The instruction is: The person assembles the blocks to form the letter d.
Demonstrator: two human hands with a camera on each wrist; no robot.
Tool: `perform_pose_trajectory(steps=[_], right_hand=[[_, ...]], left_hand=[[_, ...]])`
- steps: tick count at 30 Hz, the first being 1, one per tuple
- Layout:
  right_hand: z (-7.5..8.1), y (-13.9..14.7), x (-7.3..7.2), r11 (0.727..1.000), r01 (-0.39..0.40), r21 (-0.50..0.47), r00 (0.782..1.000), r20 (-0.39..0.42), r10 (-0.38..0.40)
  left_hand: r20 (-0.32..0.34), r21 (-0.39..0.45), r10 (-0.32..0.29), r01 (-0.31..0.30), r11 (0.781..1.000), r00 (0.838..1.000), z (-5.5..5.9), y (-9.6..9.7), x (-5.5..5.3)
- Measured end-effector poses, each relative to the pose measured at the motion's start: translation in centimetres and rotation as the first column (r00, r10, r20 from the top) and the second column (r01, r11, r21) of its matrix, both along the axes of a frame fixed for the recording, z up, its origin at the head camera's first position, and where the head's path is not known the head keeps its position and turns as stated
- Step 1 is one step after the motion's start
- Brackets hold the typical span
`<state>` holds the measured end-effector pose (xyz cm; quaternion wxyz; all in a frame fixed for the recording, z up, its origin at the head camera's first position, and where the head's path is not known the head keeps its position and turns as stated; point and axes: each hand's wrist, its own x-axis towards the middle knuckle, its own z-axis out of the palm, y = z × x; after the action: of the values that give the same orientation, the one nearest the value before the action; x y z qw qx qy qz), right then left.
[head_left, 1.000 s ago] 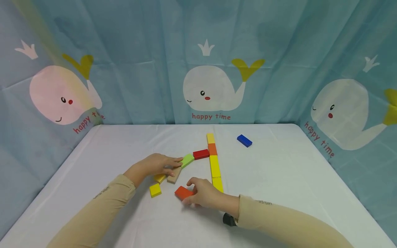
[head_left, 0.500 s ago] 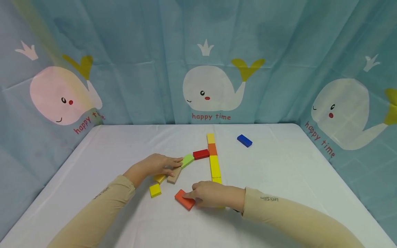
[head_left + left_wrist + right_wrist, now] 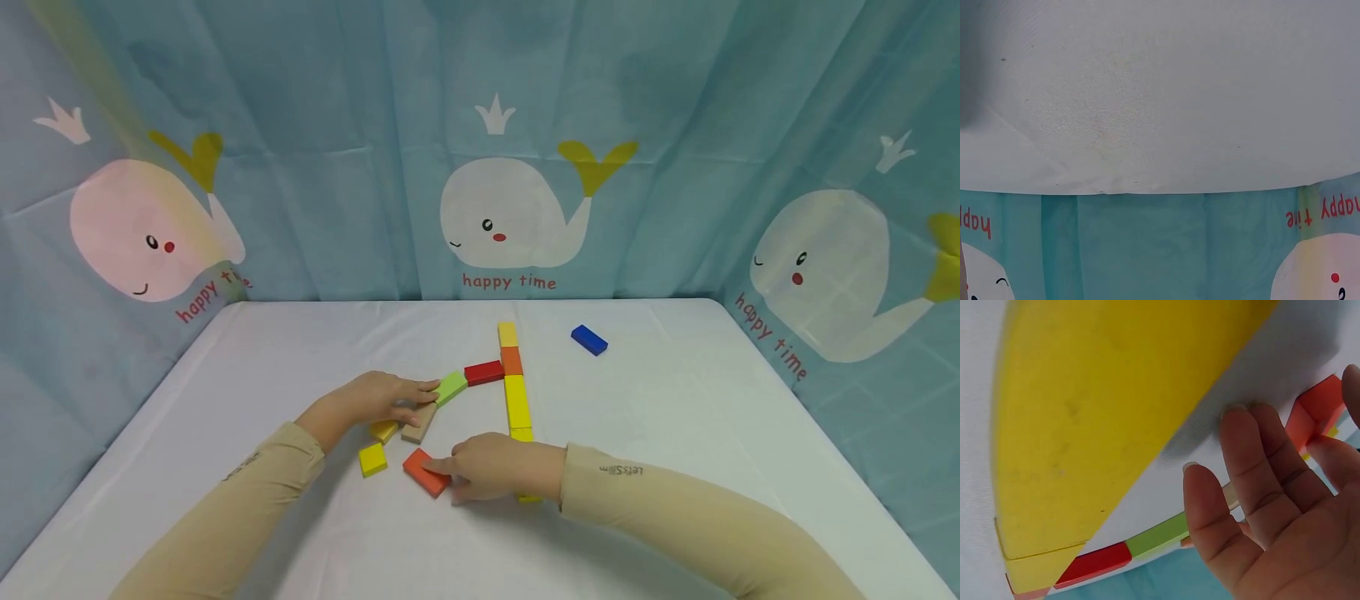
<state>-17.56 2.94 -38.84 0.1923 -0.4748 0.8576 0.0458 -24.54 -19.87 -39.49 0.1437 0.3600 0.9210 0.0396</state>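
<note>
Left hand (image 3: 375, 398) just resting spread fingers on green block (image 3: 452, 388), wooden block (image 3: 423, 422); right hand (image 3: 483, 467) poking orange-red block (image 3: 422, 477), index out, rest hanging loose.

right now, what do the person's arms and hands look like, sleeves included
The left sleeve and right sleeve are long, beige and close-fitting. Dark lettering near the right cuff seems to read "Let'sSlim"; similar marking on the left is too small to read. The left hand and right hand wear no gloves.
</note>
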Motion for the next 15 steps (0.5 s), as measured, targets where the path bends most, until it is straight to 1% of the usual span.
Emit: perform_pose_trajectory(steps=[4, 7, 9, 15], right_hand=[[0.19, -0.17, 0.01, 1.0, 0.013, -0.004, 1.0, 0.017, -0.013], [0.26, -0.25, 0.04, 0.999, 0.033, -0.002, 0.999, 0.029, -0.033], [0.23, -0.31, 0.01, 0.999, 0.043, -0.005, 0.999, 0.034, -0.043], [0.18, -0.49, -0.09, 0.999, 0.053, -0.013, 0.998, 0.043, -0.052]], left_hand=[[-0.003, 0.004, -0.008, 0.008, 1.0, 1.0, -0.04, 0.16, -0.01], [0.004, 0.006, -0.003, 0.003, 1.0, 1.0, -0.05, 0.24, -0.02], [0.015, 0.003, 0.012, -0.012, 1.0, 1.0, -0.03, 0.19, 0.0], [0.014, 0.002, 0.021, -0.021, 1.0, 1.0, 0.11, 0.08, 0.01]])
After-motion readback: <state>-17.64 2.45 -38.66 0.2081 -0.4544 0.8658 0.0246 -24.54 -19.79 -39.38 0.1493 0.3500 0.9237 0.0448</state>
